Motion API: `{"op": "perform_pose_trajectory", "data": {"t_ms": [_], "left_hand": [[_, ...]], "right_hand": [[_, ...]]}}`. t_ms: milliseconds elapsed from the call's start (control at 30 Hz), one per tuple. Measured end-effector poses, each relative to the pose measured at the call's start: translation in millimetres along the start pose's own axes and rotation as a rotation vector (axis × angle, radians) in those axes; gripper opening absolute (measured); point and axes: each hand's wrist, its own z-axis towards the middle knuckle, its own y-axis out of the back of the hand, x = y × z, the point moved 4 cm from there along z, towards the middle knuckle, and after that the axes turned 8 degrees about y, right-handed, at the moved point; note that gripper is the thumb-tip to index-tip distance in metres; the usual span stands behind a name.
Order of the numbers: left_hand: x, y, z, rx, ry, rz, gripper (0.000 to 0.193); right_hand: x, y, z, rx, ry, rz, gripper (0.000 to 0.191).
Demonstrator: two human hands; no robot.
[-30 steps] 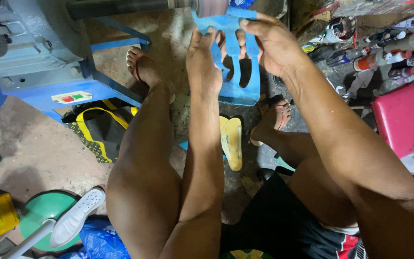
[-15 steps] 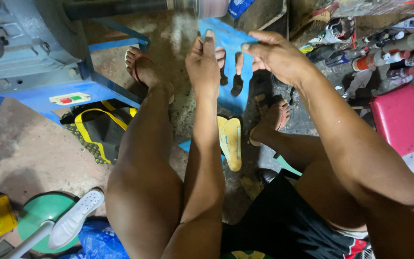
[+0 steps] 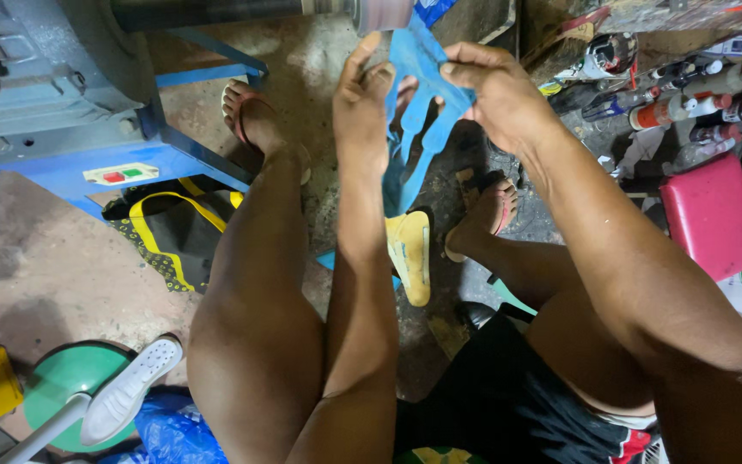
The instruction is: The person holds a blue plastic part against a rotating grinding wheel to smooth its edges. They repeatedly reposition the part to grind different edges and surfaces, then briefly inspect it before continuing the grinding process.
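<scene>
A seated person holds a blue cut-out piece (image 3: 418, 129) up in both hands just below the grinding drum (image 3: 384, 13) of a blue machine (image 3: 53, 94). The left hand (image 3: 362, 103) pinches the piece's left edge between closed fingers (image 3: 369, 73); the right hand (image 3: 495, 94) grips its upper right edge, fingers (image 3: 465, 73) curled over it. The piece hangs between the two hands, above a yellow sole (image 3: 410, 253) lying on the concrete floor (image 3: 53, 266).
</scene>
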Motion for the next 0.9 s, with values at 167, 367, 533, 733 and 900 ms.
{"op": "perform_pose_trajectory", "data": {"t_ms": [167, 367, 533, 733, 900], "left_hand": [[-1.6, 8.0, 9.0, 0.030, 0.058, -0.152, 0.024], [-7.5, 5.4, 12.4, 0.089, 0.119, -0.482, 0.020], [-23.3, 10.2, 13.1, 0.053, 0.083, -0.459, 0.027], [-32.3, 13.7, 13.8, 0.046, 0.066, -0.404, 0.032], [-35.8, 12.5, 13.7, 0.082, 0.063, -0.475, 0.031]], "right_hand": [[2.1, -15.2, -3.7, 0.100, -0.017, 0.362, 0.035], [7.0, -39.5, 0.3, 0.139, 0.012, 0.585, 0.034], [1.7, -54.1, 7.7, 0.094, 0.008, 0.678, 0.030], [-10.8, -61.3, 11.5, 0.103, 0.034, 0.844, 0.023], [-23.0, -63.1, 17.0, 0.079, 0.074, 0.842, 0.015]]}}
